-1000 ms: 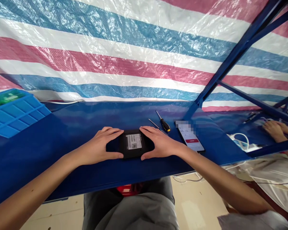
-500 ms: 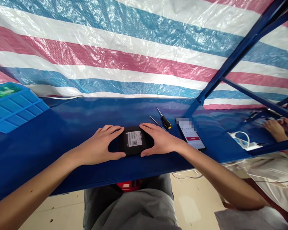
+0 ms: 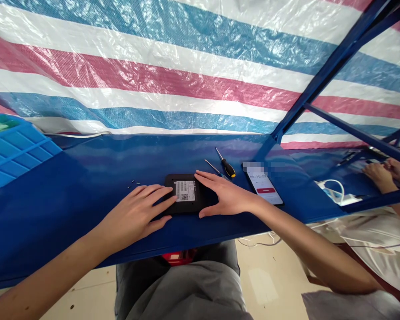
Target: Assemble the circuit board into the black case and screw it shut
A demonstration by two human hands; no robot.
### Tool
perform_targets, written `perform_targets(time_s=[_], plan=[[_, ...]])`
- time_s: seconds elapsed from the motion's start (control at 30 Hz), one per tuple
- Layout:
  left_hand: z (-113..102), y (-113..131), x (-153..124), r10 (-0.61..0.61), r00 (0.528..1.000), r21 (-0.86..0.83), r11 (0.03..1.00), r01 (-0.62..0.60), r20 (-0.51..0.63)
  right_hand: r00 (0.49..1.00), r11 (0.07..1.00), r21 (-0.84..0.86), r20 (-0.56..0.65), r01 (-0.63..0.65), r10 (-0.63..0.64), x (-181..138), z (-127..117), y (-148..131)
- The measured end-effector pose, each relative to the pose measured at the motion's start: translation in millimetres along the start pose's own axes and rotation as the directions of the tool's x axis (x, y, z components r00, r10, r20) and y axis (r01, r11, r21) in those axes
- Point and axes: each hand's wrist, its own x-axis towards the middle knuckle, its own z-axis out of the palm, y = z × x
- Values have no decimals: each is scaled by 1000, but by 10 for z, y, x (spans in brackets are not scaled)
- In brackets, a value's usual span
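Note:
A flat black device (image 3: 170,206) with a rounded casing lies on the blue table, its white barcode label (image 3: 185,191) facing up. My left hand (image 3: 142,211) rests on its left side, fingers stretched out and two fingertips by the label. Around the right end, my right hand (image 3: 225,193) spans the casing, with a fingertip at the far edge and the thumb at the near edge. Several tiny dark pieces that look like screws (image 3: 132,182) lie beyond my left hand. Past the device are a screwdriver with a black and yellow handle (image 3: 229,169) and a thinner screwdriver (image 3: 213,166).
A phone (image 3: 265,190) showing a timer lies right of my right hand. The blue crate (image 3: 18,151) sits at the far left. Blue frame bars (image 3: 315,93) rise at the right; beyond them are a white cable (image 3: 342,191) and another person's hands (image 3: 383,173).
My left hand has shifted from gripping the device's left edge to lying over that side. The tiny dark pieces now show beyond it. My right hand stays around the right end.

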Motion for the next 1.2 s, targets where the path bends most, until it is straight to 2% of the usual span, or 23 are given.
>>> perform_targets(time_s=[0.07, 0.23, 0.43, 0.6, 0.73, 0.87, 1.07, 1.2], plan=[[8, 32, -10, 57, 998, 18, 998, -56, -30, 1000, 1000, 2, -4, -6, 6, -22, 9, 18], [46, 96, -15, 98, 994, 56, 994, -96, -48, 999, 1000, -18, -41, 2, -2, -28, 44, 32], [120, 139, -59, 116, 993, 97, 989, -114, -15, 998, 999, -3, -55, 42, -43, -35, 60, 56], [146, 122, -86, 89, 996, 34, 995, -89, -14, 994, 999, -18, -104, 44, -46, -36, 69, 59], [108, 152, -59, 62, 998, 53, 997, -62, -5, 997, 998, 67, -83, 12, -7, -28, 32, 22], [84, 185, -25, 88, 996, 103, 991, -88, 4, 994, 994, 92, -81, -59, 66, 29, 1, -41], [159, 118, -53, 28, 998, -72, 997, -32, -55, 992, 992, 95, -83, -83, 91, 48, 15, -62], [171, 95, -50, -55, 997, -182, 982, 46, -45, 992, 992, 105, -95, -70, 81, 3, 25, -25]])
